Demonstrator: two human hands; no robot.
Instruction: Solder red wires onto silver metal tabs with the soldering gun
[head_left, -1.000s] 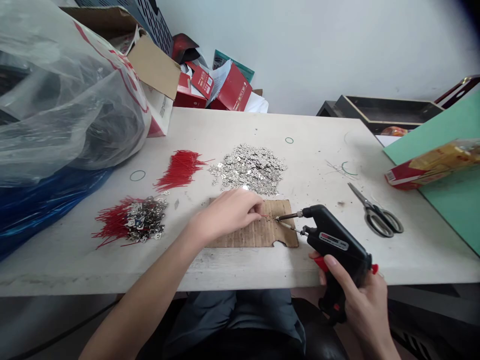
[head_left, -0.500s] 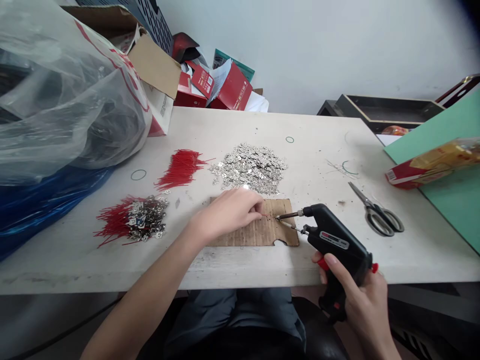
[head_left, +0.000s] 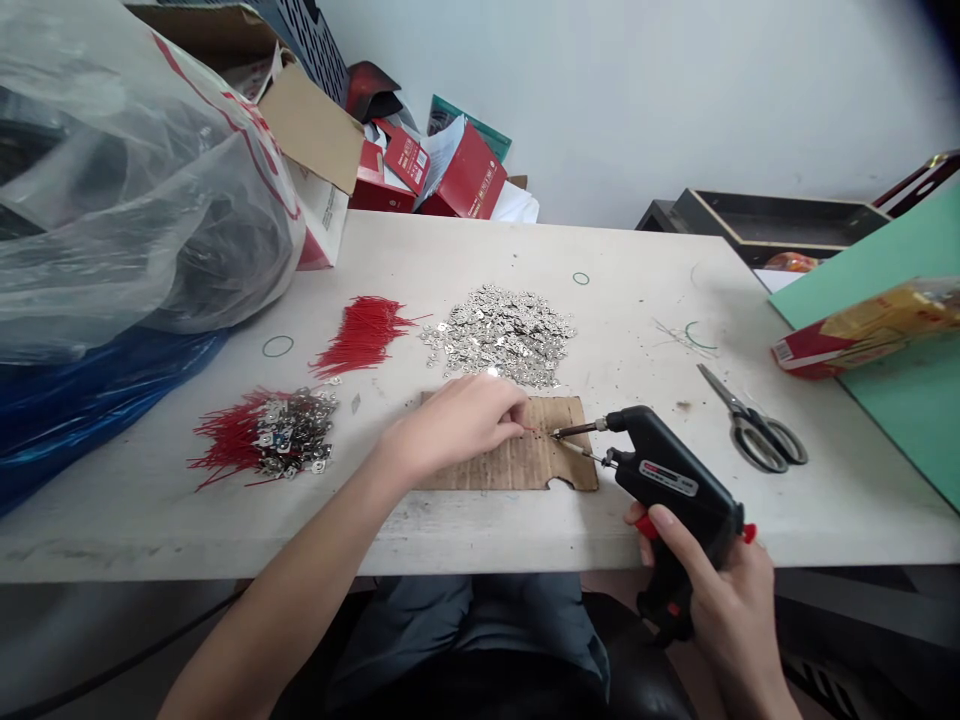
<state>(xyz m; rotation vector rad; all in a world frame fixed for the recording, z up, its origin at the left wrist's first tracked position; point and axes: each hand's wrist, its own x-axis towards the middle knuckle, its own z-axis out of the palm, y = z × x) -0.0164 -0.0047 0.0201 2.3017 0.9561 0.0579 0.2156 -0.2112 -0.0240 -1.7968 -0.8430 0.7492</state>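
Note:
My right hand (head_left: 709, 570) is wrapped round the handle of a black soldering gun (head_left: 667, 480), a finger at its red trigger. The gun's tip and its thin feed tube meet over the right part of a brown cardboard piece (head_left: 487, 465). Just left of the tip, my left hand (head_left: 480, 415) pinches a short red wire (head_left: 530, 430), whose end points at the tip. Whether a metal piece lies under the tip is too small to tell. Behind the cardboard is a heap of small silver metal tabs (head_left: 506, 335).
Red wires (head_left: 361, 335) lie in a bundle at the back left. Nearer, red wires with metal tabs attached (head_left: 270, 437) form a pile. Scissors (head_left: 757, 430) rest at the right, before a green board (head_left: 907, 370). A big plastic bag (head_left: 150, 200) covers the left side.
Both hands and the soldering gun stay in nearly the same place. Only the camera view has shifted very slightly.

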